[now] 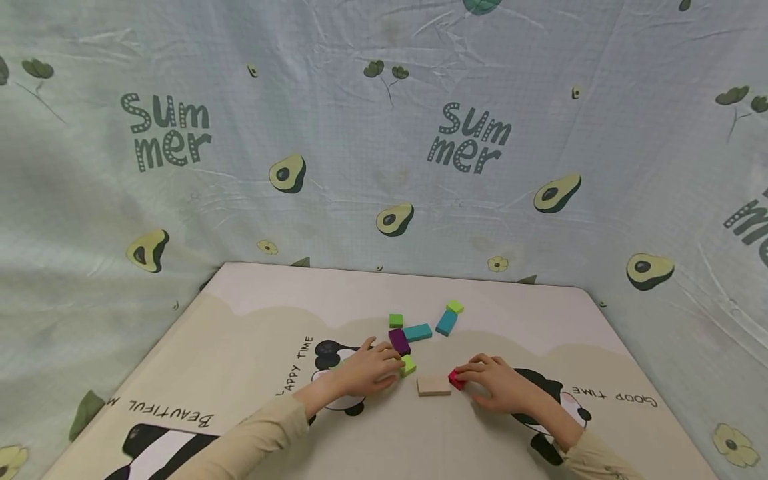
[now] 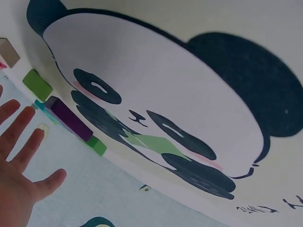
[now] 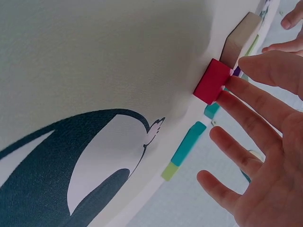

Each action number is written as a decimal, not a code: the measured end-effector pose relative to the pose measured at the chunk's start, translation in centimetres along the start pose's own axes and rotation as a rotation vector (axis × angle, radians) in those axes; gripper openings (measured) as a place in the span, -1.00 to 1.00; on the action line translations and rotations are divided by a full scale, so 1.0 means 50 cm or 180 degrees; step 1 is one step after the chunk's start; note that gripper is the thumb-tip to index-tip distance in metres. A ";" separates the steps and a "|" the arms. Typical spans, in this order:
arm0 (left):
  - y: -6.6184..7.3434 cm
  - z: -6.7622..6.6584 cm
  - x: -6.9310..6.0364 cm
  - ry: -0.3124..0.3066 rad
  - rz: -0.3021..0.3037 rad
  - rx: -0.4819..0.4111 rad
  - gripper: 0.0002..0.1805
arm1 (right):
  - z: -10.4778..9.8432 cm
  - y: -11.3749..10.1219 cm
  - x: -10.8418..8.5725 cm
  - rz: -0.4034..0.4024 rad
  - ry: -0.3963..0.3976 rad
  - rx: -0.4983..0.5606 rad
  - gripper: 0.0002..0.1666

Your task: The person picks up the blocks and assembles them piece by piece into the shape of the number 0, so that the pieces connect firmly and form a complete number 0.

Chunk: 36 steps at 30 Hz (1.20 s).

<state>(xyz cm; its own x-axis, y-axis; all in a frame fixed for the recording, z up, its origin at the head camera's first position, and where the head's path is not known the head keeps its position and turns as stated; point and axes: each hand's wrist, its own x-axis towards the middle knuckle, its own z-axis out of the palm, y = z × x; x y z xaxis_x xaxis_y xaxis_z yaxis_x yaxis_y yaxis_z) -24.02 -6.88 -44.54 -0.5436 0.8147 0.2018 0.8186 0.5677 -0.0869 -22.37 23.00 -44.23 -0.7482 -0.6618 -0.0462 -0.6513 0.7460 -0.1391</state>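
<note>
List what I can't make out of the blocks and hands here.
- Head view: part of the red block, covered by the right hand.
- Left wrist view: part of the tan block, cut off by the left edge.
- Right wrist view: most of the purple block, behind nearer things.
- Right wrist view: most of the left hand, cut off by the right edge.

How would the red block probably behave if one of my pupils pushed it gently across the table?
Its flat faces and straight edges suggest the red block is stiff and would slide rather than roll. Being small beside the right hand, it is probably light. Pushed toward the neighbouring tan block, it would likely nudge that too.
</note>
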 end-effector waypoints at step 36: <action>0.008 0.012 -0.004 -0.0336 -0.0026 0.0051 -0.62 | -0.006 -0.008 -0.008 -0.0109 0.0087 -0.0114 -0.51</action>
<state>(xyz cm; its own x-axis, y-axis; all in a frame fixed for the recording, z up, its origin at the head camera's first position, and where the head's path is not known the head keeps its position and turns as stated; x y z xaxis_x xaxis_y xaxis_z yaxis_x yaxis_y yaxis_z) -23.70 -6.72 -45.19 -0.5674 0.8175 0.0989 0.8115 0.5755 -0.1015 -21.83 23.00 -43.85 -0.7283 -0.6852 -0.0148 -0.6803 0.7254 -0.1047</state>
